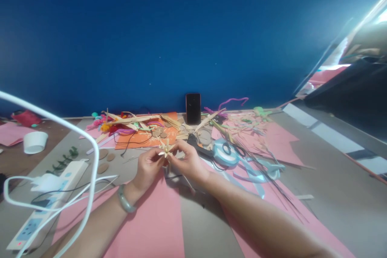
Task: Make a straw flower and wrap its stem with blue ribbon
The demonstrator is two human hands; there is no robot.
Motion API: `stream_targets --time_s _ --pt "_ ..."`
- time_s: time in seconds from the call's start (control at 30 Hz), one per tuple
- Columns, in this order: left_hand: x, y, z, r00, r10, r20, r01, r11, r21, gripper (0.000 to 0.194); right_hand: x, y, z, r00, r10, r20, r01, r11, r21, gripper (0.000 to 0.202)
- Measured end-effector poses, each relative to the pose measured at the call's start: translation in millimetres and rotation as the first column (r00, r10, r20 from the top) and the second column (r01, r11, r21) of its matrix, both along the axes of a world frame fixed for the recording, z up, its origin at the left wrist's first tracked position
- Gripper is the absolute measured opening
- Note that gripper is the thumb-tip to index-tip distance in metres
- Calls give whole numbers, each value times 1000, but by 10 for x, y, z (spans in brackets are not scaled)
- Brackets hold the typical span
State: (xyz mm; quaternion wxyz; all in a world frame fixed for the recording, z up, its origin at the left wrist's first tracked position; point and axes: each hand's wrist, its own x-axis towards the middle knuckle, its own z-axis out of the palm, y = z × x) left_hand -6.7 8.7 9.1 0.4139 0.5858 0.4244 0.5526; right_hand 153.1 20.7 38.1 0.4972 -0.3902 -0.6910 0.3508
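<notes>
The left hand (148, 168) and right hand (190, 165) came close together, each grip pinched, thumb and finger, on a small pale flower (166, 151) between them. It fanned out like a star, its middle facing the person; the fingers hid any stem, so its long axis could not be told. Beyond the grip, a phone (193, 109) stood by the blue wall (181, 40); rightward lay blue ribbon (223, 153), leftward a power strip (68, 177). Nearer the person, bare surface (201, 229) ran beside a pink sheet (151, 221).
</notes>
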Motion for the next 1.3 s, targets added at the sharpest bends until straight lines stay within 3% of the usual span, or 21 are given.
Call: stream_targets --time_s 0.53,0.8,1.3 --pt "75 25 55 990 44 137 -31 994 -100 24 38 8 16 998 -46 39 41 993 114 11" --pt "21 42 -22 992 11 129 -1 997 -79 18 38 35 -68 997 -49 60 41 990 132 10" --pt "49 54 71 988 27 150 -6 990 -140 24 32 22 -55 997 -67 40 59 982 177 8"
